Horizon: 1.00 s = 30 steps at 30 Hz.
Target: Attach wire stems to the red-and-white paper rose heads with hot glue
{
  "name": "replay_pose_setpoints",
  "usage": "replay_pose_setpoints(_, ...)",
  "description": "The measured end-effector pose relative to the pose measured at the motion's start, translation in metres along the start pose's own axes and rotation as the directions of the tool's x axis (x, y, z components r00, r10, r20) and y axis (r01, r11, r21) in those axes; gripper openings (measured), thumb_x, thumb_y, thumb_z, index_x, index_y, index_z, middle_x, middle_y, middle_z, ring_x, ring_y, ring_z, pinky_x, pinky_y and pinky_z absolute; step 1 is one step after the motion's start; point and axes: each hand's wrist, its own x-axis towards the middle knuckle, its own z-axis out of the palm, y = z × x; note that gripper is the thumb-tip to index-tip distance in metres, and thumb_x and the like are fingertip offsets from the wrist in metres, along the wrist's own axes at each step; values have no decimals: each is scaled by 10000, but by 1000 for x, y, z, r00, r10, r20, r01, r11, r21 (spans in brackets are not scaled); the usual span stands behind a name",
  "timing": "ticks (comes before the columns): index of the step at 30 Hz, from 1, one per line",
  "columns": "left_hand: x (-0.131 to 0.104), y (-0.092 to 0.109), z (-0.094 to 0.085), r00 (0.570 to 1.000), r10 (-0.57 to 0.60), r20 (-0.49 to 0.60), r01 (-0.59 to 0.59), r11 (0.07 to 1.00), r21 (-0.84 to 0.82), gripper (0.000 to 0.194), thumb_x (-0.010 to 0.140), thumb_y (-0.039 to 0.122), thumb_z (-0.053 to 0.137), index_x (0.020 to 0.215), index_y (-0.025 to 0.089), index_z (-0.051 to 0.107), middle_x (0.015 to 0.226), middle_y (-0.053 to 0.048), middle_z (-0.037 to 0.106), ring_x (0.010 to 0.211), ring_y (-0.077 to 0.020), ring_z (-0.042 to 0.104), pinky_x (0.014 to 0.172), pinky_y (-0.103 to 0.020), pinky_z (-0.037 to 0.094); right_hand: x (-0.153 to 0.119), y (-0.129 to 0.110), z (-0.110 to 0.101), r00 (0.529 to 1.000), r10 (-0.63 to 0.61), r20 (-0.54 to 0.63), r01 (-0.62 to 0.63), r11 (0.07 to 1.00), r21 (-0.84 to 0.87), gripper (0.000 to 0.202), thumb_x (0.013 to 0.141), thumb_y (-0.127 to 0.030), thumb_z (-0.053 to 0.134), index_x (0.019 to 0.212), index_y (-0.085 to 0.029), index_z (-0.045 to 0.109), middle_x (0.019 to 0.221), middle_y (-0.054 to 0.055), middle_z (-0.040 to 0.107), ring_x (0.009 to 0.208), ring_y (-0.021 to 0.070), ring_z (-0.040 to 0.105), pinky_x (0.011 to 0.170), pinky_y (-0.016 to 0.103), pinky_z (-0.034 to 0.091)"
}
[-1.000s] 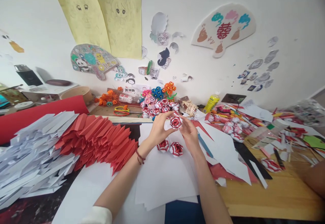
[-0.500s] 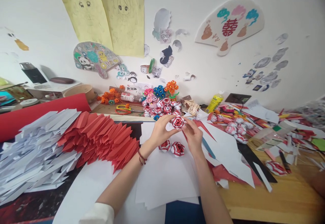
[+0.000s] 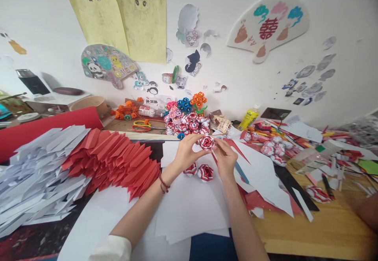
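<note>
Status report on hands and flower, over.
Left hand gripping red-and-white folded-paper flower; right hand at its side. Two similar red-and-white paper flowers just below on white paper sheets.

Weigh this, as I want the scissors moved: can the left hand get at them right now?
Probably yes: the scissors lie ahead and to the left of the left hand, handles uncovered. That hand holds a red-and-white flower, though, so it would likely have to let go first.
</note>
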Motion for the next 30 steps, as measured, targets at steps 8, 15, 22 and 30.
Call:
replay_pose_setpoints(8, 8, 8, -12, 990, 22, 141, -24, 1000, 11, 555, 800, 416, 793, 1281, 236, 581, 1166, -95, 658, 1063, -259, 606, 906, -375, 495, 0, -1, -1, 997, 28, 69, -32, 998, 57, 327, 816, -464, 735, 1042, -229, 767, 1097, 83, 734, 965, 245, 685, 843, 396, 569)
replay_pose_setpoints(15, 4, 5, -10, 992, 13, 125, -17, 999, 37, 483, 824, 442, 768, 1221, 233, 589, 1168, -86, 695, 1050, -262, 641, 908, -388, 487, 0, -1, -3, 998, 19, 67, -23, 998, 52, 269, 794, -438, 763, 983, -247, 782, 1033, 60, 744, 919, 235, 677, 835, 390, 553)
replay_pose_setpoints(22, 1, 4, -8, 996, 27, 88, -31, 998, 54, 534, 788, 456, 796, 1214, 212, 587, 1147, -87, 715, 1019, -259, 657, 889, -386, 500, -1, -1, -2, 999, 9, 49, -12, 999, 51, 267, 794, -443, 762, 964, -238, 782, 1007, 61, 744, 898, 229, 675, 813, 379, 558)
replay_pose_setpoints(30, 3, -2, -9, 982, -36, 188, 29, 999, 43, 635, 764, 387, 832, 1312, 223, 556, 1275, -103, 671, 1173, -265, 609, 994, -389, 451, 2, 2, -2, 997, 31, 75, -33, 999, 24, 294, 809, -438, 749, 1022, -237, 775, 1067, 71, 740, 928, 229, 678, 850, 385, 553)
